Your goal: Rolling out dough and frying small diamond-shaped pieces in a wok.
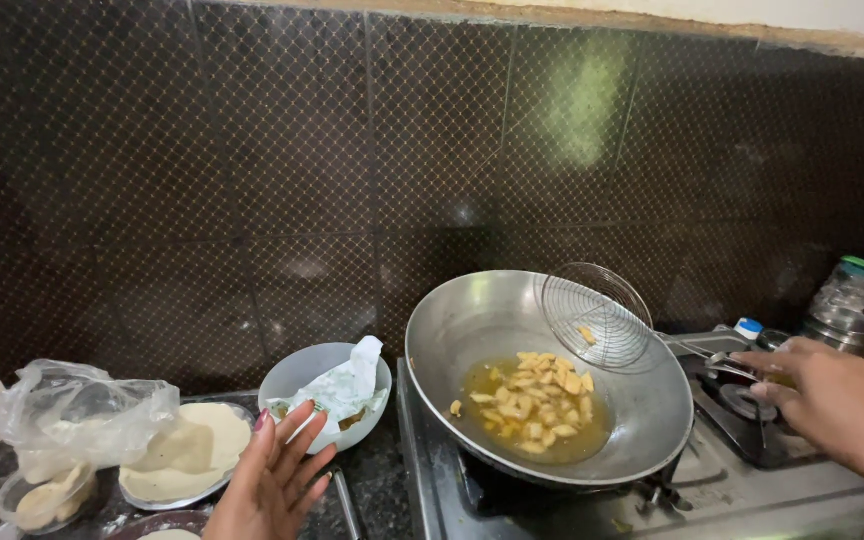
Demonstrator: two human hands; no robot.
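Honestly, the main risk was hot oil. Your right hand [832,400] was closed around the handle of the wire skimmer [597,315], holding it tilted over the wok's [452,340] 1 o'clock rim, with one fried piece caught in the mesh. The other pieces [537,400] floated in shallow oil at the wok's centre. If you had tipped the skimmer sharply, that piece would likely have dropped and splashed oil toward your wrist.

Your left hand [277,475] was open, fingers spread, gripping nothing, just at 6 o'clock of the grey bowl [297,375] lined with paper [347,385]. Paper edge sat near the wok's 9 o'clock side; a nudge could have pushed it toward the burner.

Flat dough rounds [192,450] and a plastic bag [82,410] lay at 9 o'clock of the bowl, well apart from the stove [752,490].
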